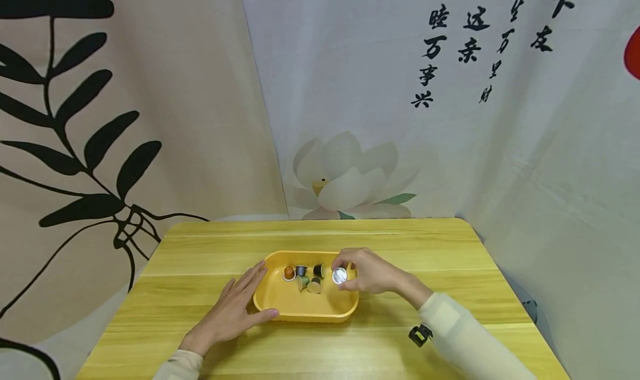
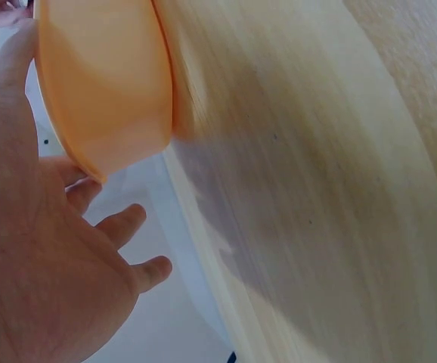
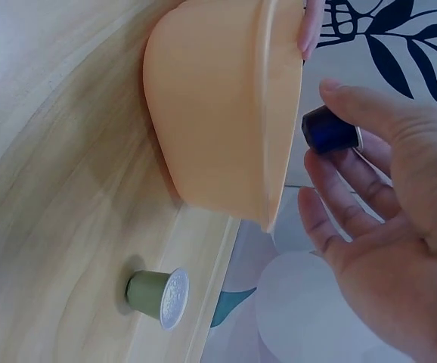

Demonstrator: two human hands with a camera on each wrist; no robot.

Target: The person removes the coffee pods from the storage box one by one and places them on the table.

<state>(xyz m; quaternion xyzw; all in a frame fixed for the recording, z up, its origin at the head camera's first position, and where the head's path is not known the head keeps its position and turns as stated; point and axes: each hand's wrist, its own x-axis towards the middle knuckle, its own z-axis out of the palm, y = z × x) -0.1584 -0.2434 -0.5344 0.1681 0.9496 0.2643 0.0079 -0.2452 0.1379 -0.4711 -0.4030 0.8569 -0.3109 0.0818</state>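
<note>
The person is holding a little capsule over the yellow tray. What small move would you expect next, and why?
Probably lowering the blue capsule and letting go. The right hand pinches it over the yellow tray, where other capsules already lie, and the left hand rests flat against the tray's side, steadying it.
</note>
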